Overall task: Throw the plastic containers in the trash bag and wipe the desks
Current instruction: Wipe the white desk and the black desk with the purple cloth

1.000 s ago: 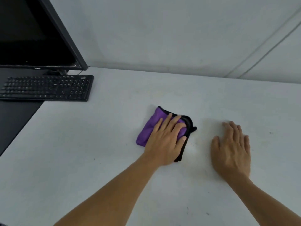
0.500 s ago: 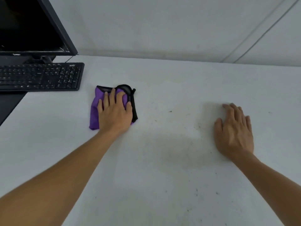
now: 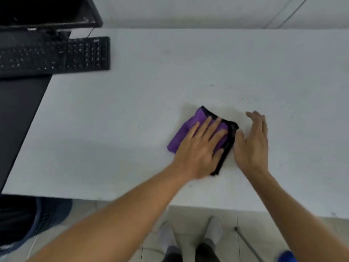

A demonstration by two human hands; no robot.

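The left hand (image 3: 200, 150) is laid flat, fingers straight and spread, on a folded purple microfibre cloth (image 3: 182, 136) with black edging, which is pressed against the white table (image 3: 151, 103) just right of the centre of the frame. Nothing is gripped by it. The right hand (image 3: 253, 142) is held released just beside the cloth's right edge, fingers straight and close together and tilted up on its side. Its thumb is seen next to the black edging, but contact cannot be told. Small dark specks are scattered on the table above the hands. A black keyboard (image 3: 56, 53) is placed at the upper left, below a black monitor (image 3: 47, 12), with a dark tabletop (image 3: 18, 110) adjoining on the left. Along the bottom edge, tiled floor (image 3: 188, 212) and the person's feet (image 3: 166, 237) are seen.
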